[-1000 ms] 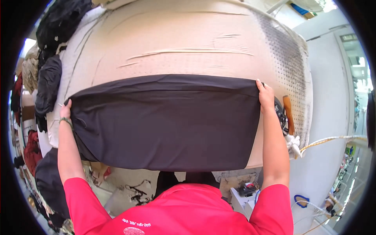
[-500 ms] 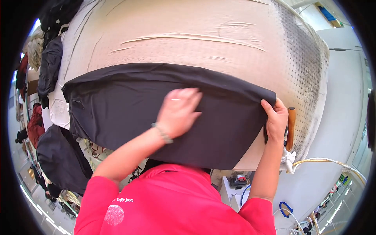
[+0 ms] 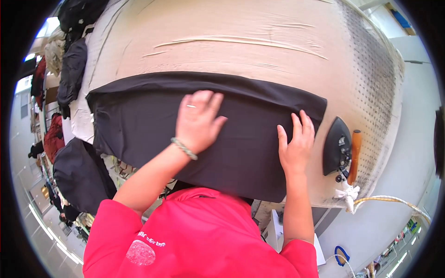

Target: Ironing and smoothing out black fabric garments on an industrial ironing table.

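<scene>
Head view shows dark cloth [image 3: 250, 157] spread along the near edge of a beige padded table [image 3: 222, 23], left hand [image 3: 199, 123] and right hand [image 3: 295, 147] over it with fingers apart, a black iron [image 3: 334, 150] just beside its right end.

Smooth matt black cloth [image 3: 236, 139]; smooth wooden iron handle [image 3: 355, 155].

Blk cloth [image 3: 250, 153]; beige tbl [image 3: 208, 23], part dk-dotted; pinkish-red shirt [image 3: 204, 236]

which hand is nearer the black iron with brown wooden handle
Right: the right hand is just left of the iron, the left hand farther left, both over plain black fabric.
</scene>
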A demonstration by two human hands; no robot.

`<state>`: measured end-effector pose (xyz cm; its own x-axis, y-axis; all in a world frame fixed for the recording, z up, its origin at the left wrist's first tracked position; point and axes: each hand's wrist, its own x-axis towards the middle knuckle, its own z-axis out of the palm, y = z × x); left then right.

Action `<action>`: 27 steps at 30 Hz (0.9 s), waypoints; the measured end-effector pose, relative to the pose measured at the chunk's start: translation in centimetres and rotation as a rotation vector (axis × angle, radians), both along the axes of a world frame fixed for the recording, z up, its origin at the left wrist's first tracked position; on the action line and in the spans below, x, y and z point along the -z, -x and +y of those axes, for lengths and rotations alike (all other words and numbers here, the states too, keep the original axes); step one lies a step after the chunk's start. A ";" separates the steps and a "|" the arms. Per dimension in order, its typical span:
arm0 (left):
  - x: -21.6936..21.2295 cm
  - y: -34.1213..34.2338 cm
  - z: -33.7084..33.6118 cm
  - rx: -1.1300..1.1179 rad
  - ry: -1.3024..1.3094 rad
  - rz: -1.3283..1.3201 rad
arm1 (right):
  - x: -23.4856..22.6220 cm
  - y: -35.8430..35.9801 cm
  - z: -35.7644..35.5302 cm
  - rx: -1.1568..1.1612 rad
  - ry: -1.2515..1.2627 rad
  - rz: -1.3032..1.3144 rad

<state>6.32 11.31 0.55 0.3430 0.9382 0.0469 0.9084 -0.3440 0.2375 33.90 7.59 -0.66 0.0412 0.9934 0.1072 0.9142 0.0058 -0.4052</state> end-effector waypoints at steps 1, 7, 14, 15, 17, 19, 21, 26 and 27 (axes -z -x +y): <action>-0.3 3.3 -0.2 -0.070 -0.039 0.084 | 0.0 0.7 0.1 -0.004 0.011 -0.038; 1.8 21.5 -0.2 -0.440 -0.119 0.274 | 0.0 2.8 -0.6 0.015 0.016 -0.066; 0.3 43.2 2.5 -0.862 -0.303 0.210 | 3.2 2.9 -1.6 0.186 0.031 -0.334; 0.3 45.6 3.1 -1.036 -0.230 0.118 | 3.9 3.7 -1.6 0.241 0.082 -0.362; 0.6 53.7 3.5 -1.107 0.217 -0.059 | 5.6 6.4 -0.8 0.307 0.077 -0.376; -0.4 52.4 4.7 -0.974 0.431 -0.702 | 7.2 9.0 -1.0 0.394 0.075 -0.435; -2.9 48.1 6.1 -0.877 0.316 -0.845 | 5.5 16.1 -0.1 0.290 0.101 -0.495; -4.5 51.0 8.1 -0.822 0.242 -0.538 | 2.9 38.9 4.4 -0.224 0.024 0.000; -1.5 53.9 8.0 -0.730 0.156 -0.544 | 3.2 42.7 5.6 -0.296 -0.048 0.088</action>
<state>-47.53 19.27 2.07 -0.3682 0.9224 -0.1165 0.6371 0.3416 0.6910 -8.80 13.22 -3.89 -0.2383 0.9574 0.1632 0.8311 0.2880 -0.4758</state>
